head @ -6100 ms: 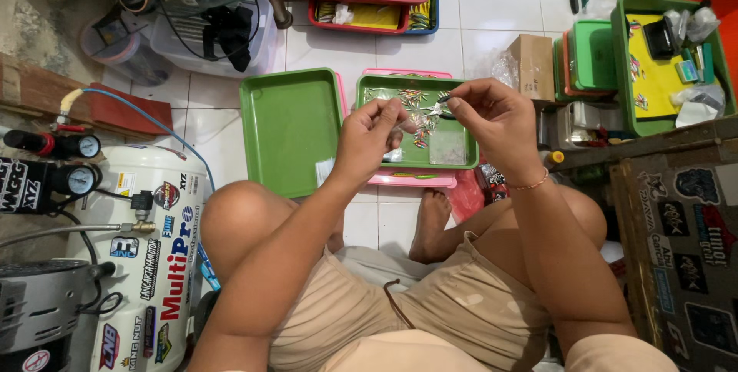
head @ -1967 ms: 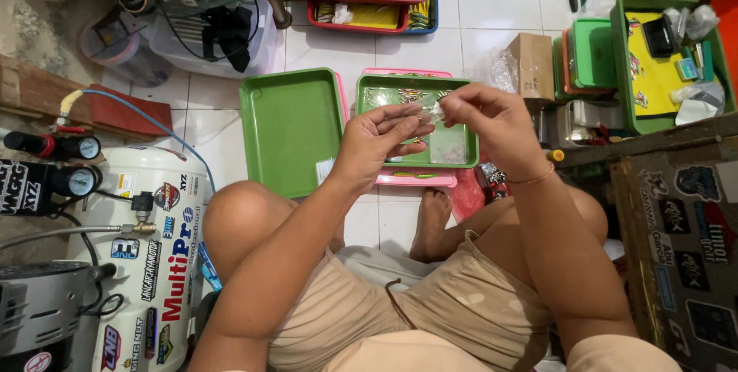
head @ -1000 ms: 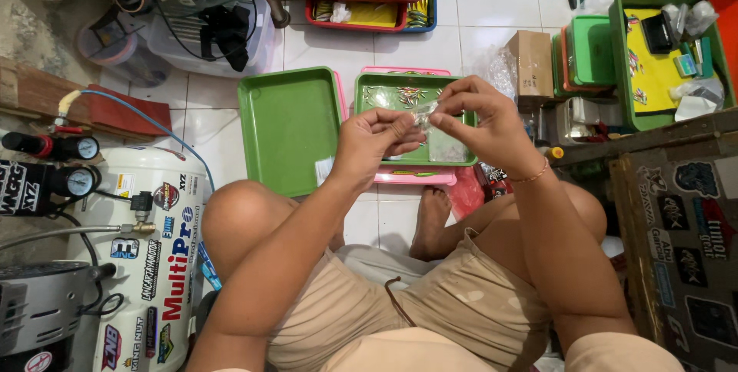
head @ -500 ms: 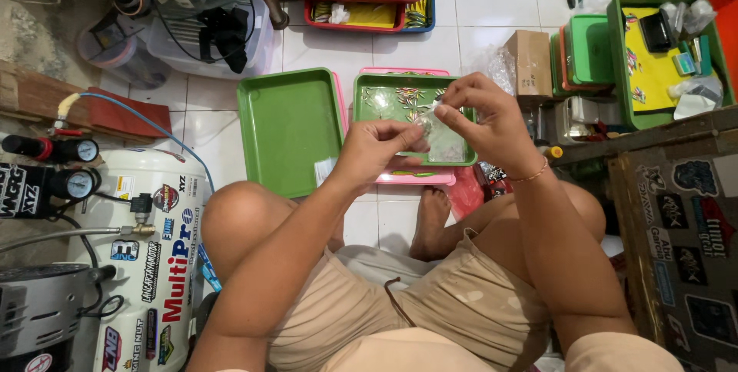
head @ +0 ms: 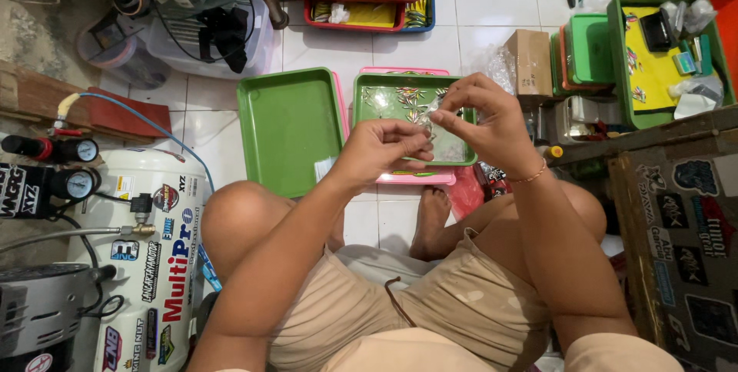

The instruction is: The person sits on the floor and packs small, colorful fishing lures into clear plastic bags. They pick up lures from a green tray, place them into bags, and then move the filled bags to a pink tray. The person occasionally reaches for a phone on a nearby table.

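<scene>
Left hand (head: 378,153) curls its fingertips on one end of a small clear packet (head: 427,116), right hand (head: 483,120) pinching the other end. It looks like a lure inside. Just beyond, under both hands, lies the green tray (head: 367,111) of small lures.

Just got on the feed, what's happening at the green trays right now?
A person sits on the tiled floor with both hands raised over the right green tray, which holds many small pieces. The left hand and right hand pinch a small clear item between their fingertips; too small to identify. The left green tray beside it is nearly bare. An air compressor stands at the person's left.
</scene>
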